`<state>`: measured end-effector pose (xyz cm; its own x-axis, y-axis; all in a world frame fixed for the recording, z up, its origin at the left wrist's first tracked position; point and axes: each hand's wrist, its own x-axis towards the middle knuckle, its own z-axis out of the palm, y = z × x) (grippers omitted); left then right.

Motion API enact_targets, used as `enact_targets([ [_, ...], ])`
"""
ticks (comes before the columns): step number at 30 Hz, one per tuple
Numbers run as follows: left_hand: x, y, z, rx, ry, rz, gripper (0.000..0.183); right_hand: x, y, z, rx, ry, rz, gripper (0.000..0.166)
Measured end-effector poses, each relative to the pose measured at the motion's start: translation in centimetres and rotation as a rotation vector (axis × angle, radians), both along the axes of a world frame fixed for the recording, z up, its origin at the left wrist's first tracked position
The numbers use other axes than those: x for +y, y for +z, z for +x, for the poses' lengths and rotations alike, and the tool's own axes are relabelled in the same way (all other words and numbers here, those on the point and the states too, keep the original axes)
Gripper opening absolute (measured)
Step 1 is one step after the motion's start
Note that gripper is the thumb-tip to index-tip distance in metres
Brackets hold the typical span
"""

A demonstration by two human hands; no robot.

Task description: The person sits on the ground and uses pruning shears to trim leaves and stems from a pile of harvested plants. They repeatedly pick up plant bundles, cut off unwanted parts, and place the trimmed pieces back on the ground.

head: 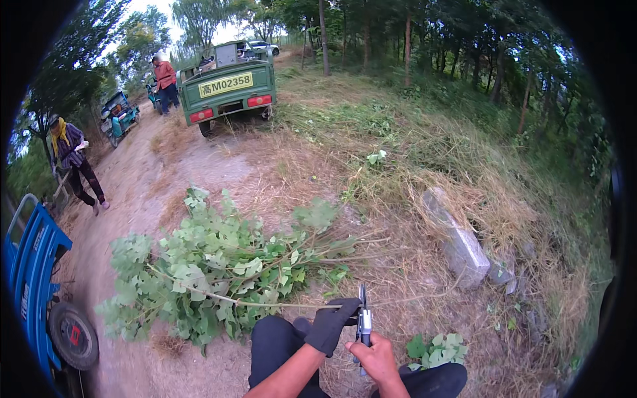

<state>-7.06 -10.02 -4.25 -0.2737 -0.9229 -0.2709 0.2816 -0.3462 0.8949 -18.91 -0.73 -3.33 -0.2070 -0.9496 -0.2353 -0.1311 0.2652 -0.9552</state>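
Observation:
My left hand (331, 326), in a dark glove, grips a long thin cut branch (278, 304) that lies crosswise before me. My bare right hand (372, 354) is closed around the handles of metal pruning shears (364, 318), which point away from me. The shears stand just right of my gloved fingers, crossing the branch; whether the blades touch it is hard to tell. Beyond my hands a heap of leafy branches (224, 268) lies on the ground, leaves to the left and bare stems to the right. My knees (273, 338) are bent close below.
A stone post (460, 244) lies in dry grass at right. Some cut leaves (438, 350) rest beside my right knee. A blue cart (35, 283) stands at left, a green cargo tricycle (229, 89) ahead. Two people, one walking (74, 149), one standing (165, 79), are on the path.

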Motion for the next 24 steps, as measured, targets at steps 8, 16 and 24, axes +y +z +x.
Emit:
enact_targets([
  [8,-2.4,0.1,1.6,-0.084,0.014,-0.048,0.027,0.5,0.2,-2.3,-0.167,0.279,0.034,0.036],
  [16,-2.5,-0.2,0.8,0.088,0.074,-0.008,0.028,0.1,-0.4,-3.0,-0.347,0.246,0.068,0.038],
  [24,-6.9,1.6,4.5,0.375,0.227,-0.158,0.022,5.3,-3.8,-6.5,-0.300,0.154,0.046,0.037],
])
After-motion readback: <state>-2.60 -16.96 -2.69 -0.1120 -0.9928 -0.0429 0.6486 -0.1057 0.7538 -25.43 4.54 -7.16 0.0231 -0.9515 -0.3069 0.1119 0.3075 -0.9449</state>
